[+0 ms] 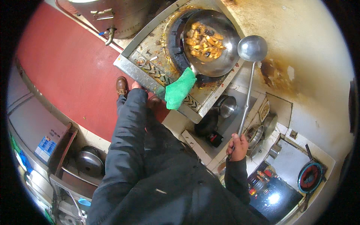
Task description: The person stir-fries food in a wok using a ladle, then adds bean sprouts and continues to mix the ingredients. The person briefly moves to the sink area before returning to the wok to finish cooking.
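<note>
My right hand (237, 147) is closed around the long metal handle of a ladle (252, 48), whose round bowl is raised beside the wok's right rim. The wok (229, 35) sits on the burner and holds browned, sauced food pieces (204, 40) with a few dark bits among them. A green cloth (180, 89) is wrapped over the wok's handle, and neither hand touches it. At the front edge of the stove (148, 78) is my left hand (136, 85); only a small part of it shows past the sleeve, and its fingers are hidden.
A large metal pot with a tap (110, 35) stands beyond the stove on the left. Metal bowls (255, 135) and a small pot (227, 105) are at right. A red-rimmed strainer (310, 177) lies farther right. Lower left, a lidded pan (90, 162) sits on a shelf.
</note>
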The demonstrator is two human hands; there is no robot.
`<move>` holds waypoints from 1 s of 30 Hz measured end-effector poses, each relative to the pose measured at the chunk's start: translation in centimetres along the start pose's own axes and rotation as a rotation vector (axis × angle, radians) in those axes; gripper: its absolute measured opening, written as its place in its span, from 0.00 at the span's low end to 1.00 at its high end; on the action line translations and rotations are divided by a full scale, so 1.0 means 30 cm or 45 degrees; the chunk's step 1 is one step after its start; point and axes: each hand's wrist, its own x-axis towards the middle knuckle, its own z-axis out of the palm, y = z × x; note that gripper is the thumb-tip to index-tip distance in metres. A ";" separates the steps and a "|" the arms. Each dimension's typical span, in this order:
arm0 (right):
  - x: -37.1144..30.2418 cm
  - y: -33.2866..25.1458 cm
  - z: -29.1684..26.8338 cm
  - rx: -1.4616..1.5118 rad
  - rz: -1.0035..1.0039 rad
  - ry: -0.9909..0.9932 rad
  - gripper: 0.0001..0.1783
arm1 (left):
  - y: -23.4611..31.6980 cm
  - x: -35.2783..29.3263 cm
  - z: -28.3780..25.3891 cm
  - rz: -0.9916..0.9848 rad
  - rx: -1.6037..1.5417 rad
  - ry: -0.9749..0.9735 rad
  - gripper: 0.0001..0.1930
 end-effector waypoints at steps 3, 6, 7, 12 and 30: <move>0.003 0.011 -0.018 0.009 0.025 0.001 0.11 | -0.023 -0.022 -0.033 0.032 0.127 0.040 0.26; 0.025 -0.008 -0.034 -0.096 -0.019 0.024 0.10 | -0.078 -0.070 -0.117 0.076 0.324 0.129 0.26; 0.041 0.000 -0.047 -0.123 -0.090 0.035 0.09 | -0.099 -0.093 -0.156 0.084 0.410 0.168 0.27; 0.189 0.071 -0.066 -0.289 -0.227 0.056 0.10 | -0.191 -0.167 -0.463 0.000 0.780 0.394 0.27; 0.030 0.081 0.028 0.101 -0.052 -0.174 0.12 | 0.513 -0.866 0.329 0.553 1.627 -0.446 0.40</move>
